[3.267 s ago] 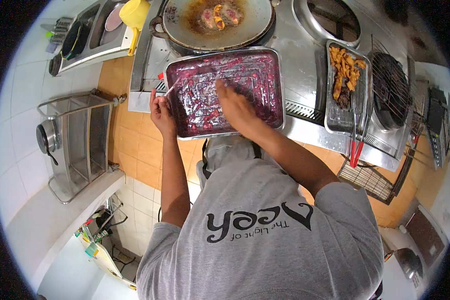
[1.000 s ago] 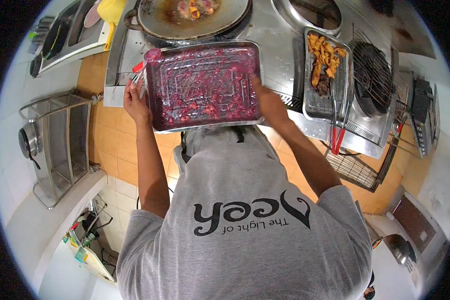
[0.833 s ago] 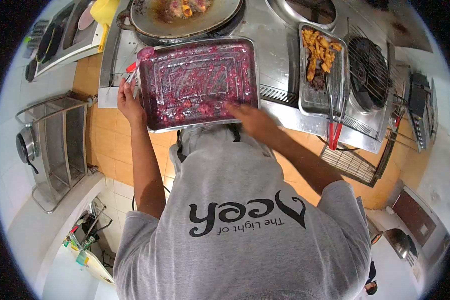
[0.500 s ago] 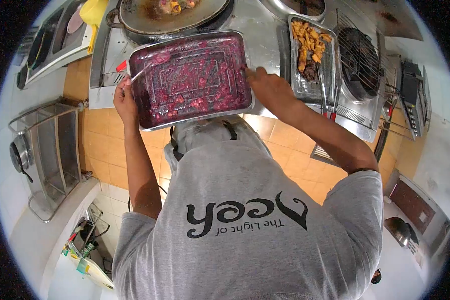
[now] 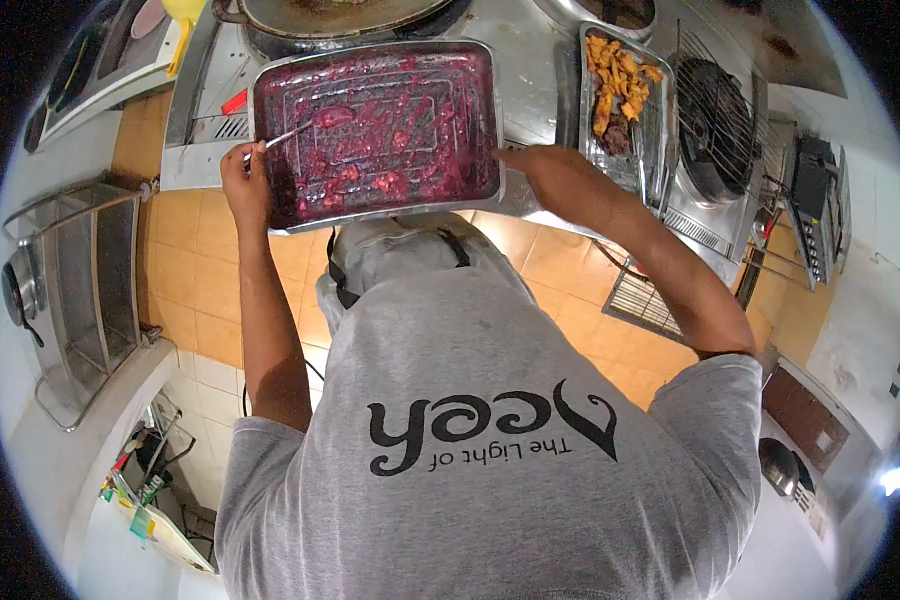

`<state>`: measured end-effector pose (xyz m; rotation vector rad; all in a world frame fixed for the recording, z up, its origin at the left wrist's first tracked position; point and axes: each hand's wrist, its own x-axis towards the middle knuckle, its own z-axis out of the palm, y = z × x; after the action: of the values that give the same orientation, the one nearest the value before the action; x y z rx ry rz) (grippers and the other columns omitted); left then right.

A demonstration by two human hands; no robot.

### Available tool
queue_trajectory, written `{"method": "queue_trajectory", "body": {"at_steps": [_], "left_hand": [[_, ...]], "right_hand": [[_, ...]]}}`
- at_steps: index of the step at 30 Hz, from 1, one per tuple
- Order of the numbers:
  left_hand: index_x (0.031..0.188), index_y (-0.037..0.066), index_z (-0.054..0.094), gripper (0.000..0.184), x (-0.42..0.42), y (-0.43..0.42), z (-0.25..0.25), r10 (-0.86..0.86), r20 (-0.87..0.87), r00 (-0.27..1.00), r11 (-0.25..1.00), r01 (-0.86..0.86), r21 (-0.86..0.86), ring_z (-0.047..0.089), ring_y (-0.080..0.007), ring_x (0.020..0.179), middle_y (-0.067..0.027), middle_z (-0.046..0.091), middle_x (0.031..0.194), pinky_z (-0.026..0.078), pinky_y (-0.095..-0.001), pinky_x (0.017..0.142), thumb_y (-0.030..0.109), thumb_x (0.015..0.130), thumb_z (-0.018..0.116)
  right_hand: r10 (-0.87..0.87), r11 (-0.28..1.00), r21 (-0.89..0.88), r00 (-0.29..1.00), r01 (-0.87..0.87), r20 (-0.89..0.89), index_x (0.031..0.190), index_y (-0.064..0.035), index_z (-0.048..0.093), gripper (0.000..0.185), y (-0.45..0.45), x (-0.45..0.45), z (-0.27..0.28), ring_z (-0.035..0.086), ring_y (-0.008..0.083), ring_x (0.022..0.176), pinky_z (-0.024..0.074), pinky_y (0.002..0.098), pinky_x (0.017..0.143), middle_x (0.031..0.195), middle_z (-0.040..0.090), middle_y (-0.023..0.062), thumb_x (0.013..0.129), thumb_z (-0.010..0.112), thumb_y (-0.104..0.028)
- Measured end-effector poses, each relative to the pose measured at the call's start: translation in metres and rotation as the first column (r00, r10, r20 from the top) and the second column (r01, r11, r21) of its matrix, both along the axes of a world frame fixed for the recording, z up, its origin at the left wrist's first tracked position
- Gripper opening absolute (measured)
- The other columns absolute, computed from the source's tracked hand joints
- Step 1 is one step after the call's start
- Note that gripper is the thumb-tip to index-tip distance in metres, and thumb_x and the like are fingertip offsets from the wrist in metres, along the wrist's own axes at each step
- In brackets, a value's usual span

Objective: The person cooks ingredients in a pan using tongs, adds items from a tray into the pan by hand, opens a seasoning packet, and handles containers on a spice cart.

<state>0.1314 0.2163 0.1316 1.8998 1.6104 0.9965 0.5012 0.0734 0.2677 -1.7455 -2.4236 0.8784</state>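
Observation:
A rectangular metal tray (image 5: 378,216), smeared inside with wet dark-red sauce and small lumps, is held level in front of my body. My left hand (image 5: 245,180) grips its left rim, the thumb pressing down a spoon (image 5: 295,132) whose sauce-covered bowl rests over the tray. At the right rim is my right hand (image 5: 570,185), fingers bent against the tray's edge, some fingertips hidden. Beyond the tray sits a wide wok (image 5: 345,18), partly cut off by the view, with a bit of food in it.
To the right on the steel counter (image 5: 530,75) lies a smaller metal tray (image 5: 655,150) with orange-brown fried pieces (image 5: 620,75). A wire grate (image 5: 715,110) covers a black burner beside it. A metal rack (image 5: 90,270) stands on the left, above tiled floor (image 5: 215,235).
The whole view has shifted, so the counter, wok and tray sit higher in it. Less of the wok's food shows. Both hands stay at the tray's sides.

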Motion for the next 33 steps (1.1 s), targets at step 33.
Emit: {"method": "queue_trajectory", "body": {"at_steps": [33], "left_hand": [[0.091,0.002,0.056,0.019,0.005,-0.009,-0.008,0.009,0.182,0.983,0.974,0.032,-0.223,0.049,-0.013,0.079,-0.0042,0.055,0.084,0.04,-0.0267,0.073,0.021,0.091,0.052]], "right_hand": [[-0.326,0.925,-0.276,0.917,0.26,-0.228,0.136,-0.0104,0.025,0.046,-0.02,-0.066,-0.045,0.06,0.0392,0.086,0.0467,0.0448,0.078,0.1,0.058,0.0251,0.092,0.034,-0.016]]}}
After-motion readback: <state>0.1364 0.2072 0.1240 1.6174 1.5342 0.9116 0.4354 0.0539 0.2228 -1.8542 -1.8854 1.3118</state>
